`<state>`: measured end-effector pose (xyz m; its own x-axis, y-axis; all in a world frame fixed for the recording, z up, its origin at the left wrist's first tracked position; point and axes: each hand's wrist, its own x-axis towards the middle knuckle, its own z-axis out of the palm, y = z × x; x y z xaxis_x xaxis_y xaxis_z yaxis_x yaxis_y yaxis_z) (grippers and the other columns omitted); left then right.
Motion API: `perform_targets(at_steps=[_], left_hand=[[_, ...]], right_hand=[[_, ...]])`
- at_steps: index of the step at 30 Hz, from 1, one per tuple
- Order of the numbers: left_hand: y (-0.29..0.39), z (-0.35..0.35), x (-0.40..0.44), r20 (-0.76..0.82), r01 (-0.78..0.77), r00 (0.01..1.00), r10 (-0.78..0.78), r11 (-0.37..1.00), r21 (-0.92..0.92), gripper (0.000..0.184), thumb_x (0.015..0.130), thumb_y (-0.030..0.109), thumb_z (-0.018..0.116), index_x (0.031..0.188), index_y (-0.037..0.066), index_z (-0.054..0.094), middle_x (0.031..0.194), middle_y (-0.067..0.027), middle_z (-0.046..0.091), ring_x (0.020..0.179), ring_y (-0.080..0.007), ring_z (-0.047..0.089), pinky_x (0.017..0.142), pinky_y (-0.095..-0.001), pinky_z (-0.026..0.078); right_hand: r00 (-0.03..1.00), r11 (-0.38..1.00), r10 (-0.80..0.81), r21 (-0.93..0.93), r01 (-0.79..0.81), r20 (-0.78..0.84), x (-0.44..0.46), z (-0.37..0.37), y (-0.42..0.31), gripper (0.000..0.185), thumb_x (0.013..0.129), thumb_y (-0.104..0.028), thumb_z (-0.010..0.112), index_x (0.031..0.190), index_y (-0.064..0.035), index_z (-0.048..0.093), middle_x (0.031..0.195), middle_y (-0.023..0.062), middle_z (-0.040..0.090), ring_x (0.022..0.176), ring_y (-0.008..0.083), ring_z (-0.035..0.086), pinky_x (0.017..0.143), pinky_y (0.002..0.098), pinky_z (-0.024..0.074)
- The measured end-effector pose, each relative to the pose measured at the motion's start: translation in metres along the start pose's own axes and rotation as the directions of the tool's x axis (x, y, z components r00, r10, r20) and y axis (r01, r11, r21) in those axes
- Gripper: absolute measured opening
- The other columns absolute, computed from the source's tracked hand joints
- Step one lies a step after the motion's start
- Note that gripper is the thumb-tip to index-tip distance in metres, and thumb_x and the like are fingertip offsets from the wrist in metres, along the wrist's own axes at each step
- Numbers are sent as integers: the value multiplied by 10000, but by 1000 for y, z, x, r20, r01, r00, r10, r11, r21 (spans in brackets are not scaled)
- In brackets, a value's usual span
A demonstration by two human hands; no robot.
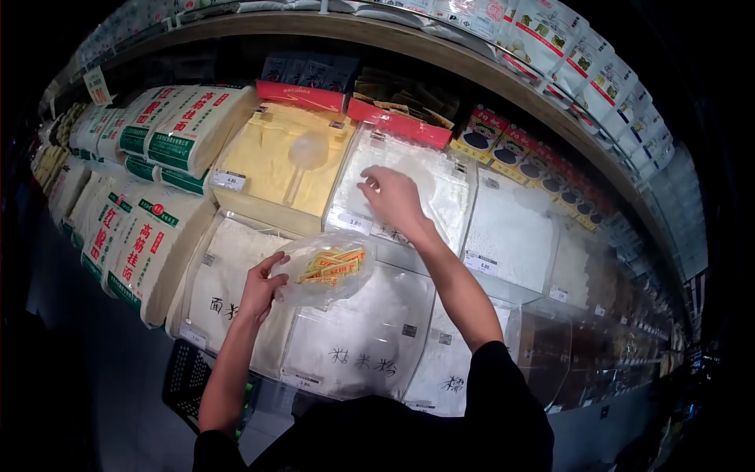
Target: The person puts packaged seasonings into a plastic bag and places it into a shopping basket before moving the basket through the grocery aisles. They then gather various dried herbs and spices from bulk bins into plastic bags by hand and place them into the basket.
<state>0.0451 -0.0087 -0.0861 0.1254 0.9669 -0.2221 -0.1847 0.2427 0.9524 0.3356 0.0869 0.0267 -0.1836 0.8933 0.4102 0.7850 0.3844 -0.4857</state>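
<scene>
A clear plastic bag (292, 293) with several small yellow and orange packets (333, 266) inside hangs from my left hand (263, 287), whose fingers pinch its left edge. My right hand (391, 197) is over the bin of white powder (377, 153) in the back row, with thumb and forefinger curled close together. Whether anything small is between those fingertips cannot be made out. Left of that bin is one of yellow powder (255, 149) with a pale scoop (307, 151) in it. Below the bag lies a bin with handwritten characters (358, 330).
Large packs of noodles (145, 252) are stacked at the left. Boxes (515, 149) line the back right, under a curved shelf edge (377, 30) holding white bags (546, 35). A black basket (186, 377) is low at the left. More bins (511, 224) run right.
</scene>
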Motion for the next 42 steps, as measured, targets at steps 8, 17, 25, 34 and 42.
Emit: perform_targets(at_steps=[8,17,25,34,42], left_hand=[[-9,10,-20,-14,38,999,-42,974,-223,514,826,-137,502,1331,-59,450,1294,-149,555,786,-120,639,520,-224,501],[-10,10,-23,-21,72,996,-85,937,-342,534,816,-163,491,1337,-58,445,1292,-153,554,850,-142,639,675,-257,556],[-12,14,-10,17,87,996,-86,939,-332,531,821,-158,497,1339,-48,452,1273,-128,569,809,-122,629,651,-249,548],[-7,16,-13,0,77,997,-81,943,-324,526,824,-152,498,1337,-44,455,1266,-116,572,772,-115,621,635,-243,542],[-9,23,-20,13,80,997,-80,952,-296,528,820,-148,501,1335,-40,460,1258,-113,579,747,-113,619,613,-234,534]], right_hand=[[968,825,208,-506,-251,-140,143,-36,103,477,821,-260,662,1251,-93,544,1159,166,616,1048,353,598,871,443,489],[976,843,215,-502,-193,-14,211,-21,170,697,810,-436,672,1373,-99,437,1401,163,447,1245,316,458,1031,400,381],[865,850,472,-346,-397,169,222,-32,163,643,793,-229,617,1385,-76,418,1382,190,462,1272,325,441,1062,360,359],[941,846,315,-487,-218,126,194,-35,138,367,767,-123,543,1076,66,601,959,290,641,910,383,645,829,422,496],[943,897,308,-368,-245,123,138,-51,115,373,849,-297,623,1003,41,658,821,261,661,813,355,668,787,432,498]])
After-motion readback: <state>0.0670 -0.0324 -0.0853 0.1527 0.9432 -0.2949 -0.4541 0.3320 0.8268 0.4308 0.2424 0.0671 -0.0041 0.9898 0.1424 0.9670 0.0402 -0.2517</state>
